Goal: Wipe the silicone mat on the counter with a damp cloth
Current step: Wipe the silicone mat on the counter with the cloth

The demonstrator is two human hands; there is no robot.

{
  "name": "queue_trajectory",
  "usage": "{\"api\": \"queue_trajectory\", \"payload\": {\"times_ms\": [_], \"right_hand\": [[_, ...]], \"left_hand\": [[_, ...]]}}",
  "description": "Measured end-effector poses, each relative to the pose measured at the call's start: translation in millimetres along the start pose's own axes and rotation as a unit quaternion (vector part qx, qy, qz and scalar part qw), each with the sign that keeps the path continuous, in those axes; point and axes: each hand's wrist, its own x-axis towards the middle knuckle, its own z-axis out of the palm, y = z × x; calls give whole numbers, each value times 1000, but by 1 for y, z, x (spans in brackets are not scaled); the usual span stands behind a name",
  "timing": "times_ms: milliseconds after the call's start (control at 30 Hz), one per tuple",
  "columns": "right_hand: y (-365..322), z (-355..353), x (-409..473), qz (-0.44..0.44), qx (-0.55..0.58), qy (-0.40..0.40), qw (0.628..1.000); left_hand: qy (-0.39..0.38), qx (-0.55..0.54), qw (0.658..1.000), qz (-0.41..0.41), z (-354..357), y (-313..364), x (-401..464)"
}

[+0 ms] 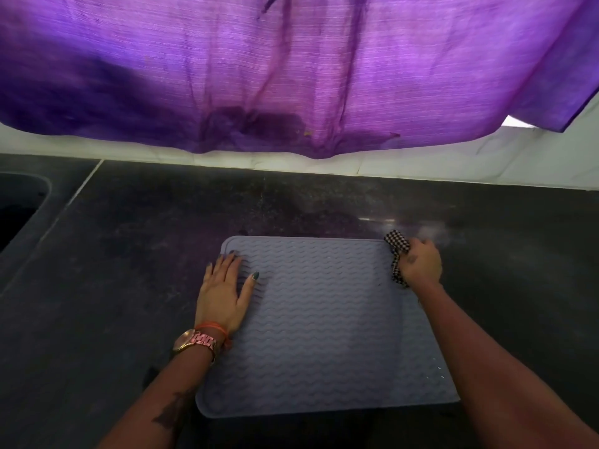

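Left hand [223,294] flat, fingers straight, pressing silicone mat [327,332] at left edge — right hand [421,262] clenched around checked cloth [396,243] at far right corner

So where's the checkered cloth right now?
The black-and-white checkered cloth is bunched in the right hand at the far right corner of the grey-blue ribbed silicone mat.

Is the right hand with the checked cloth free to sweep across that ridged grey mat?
Probably yes: the right hand grips the checked cloth at the mat's far right corner; only the left hand lies opposite.
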Motion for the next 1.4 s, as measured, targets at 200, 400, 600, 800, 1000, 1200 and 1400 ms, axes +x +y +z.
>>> {"api": "queue_trajectory", "payload": {"times_ms": [200,400,600,800,1000,1200,1400], "right_hand": [[-109,23,-74,-143,159,-20,977],[-200,72,-160,-248,229,-161,928],[-160,69,-139,-263,121,-94,952],[-77,40,-101,-192,76,-48,977],[-17,14,-78,-124,45,-14,991],[25,-7,-57,-74,-36,-19,996],[44,-35,-49,36,24,120,992]], "left_hand": [[30,-66,997,5,-5,2,-2],[95,-193,973,-79,-7,-5,-5],[88,-163,982,-37,-6,-4,-5],[80,-142,986,-38,-4,-7,-5],[75,-135,987,-39,-4,-5,-5],[74,-138,986,-52,-4,-5,-7],[67,-139,986,-58,-4,-3,-5]]}}
